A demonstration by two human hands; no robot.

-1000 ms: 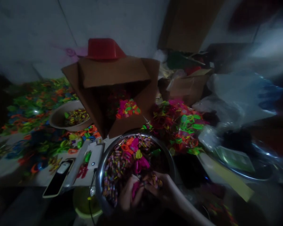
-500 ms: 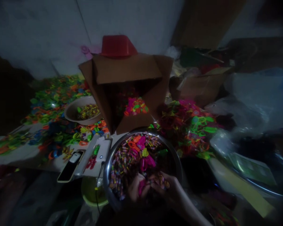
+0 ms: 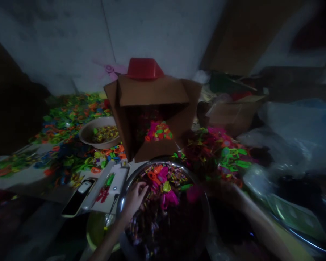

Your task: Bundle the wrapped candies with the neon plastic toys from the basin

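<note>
A steel bowl [image 3: 203,206] in front of me holds many small coloured pieces and a few bigger pink, orange and yellow plastic parts [image 3: 163,181]. My left hand [image 3: 134,198] reaches into the bowl's left side, fingers stretched out and resting on the small pieces. My right hand [image 3: 210,189] is blurred by motion over the bowl's right rim. At its tip is a pink plastic piece [image 3: 193,194]. Beyond it lies a heap of pink and green plastic parts [image 3: 220,152].
An open cardboard box [image 3: 152,94] lies on its side behind the bowl, with a red tub [image 3: 143,69] on top. To the left are a beige bowl [image 3: 87,134], scattered coloured parts, a phone [image 3: 77,197] and a white device [image 3: 116,181]. Plastic bags and boxes crowd the right.
My hands were together at the bowl's near edge around a pink piece. They have now parted: the left moved up into the bowl, the right swung right with the pink piece.
</note>
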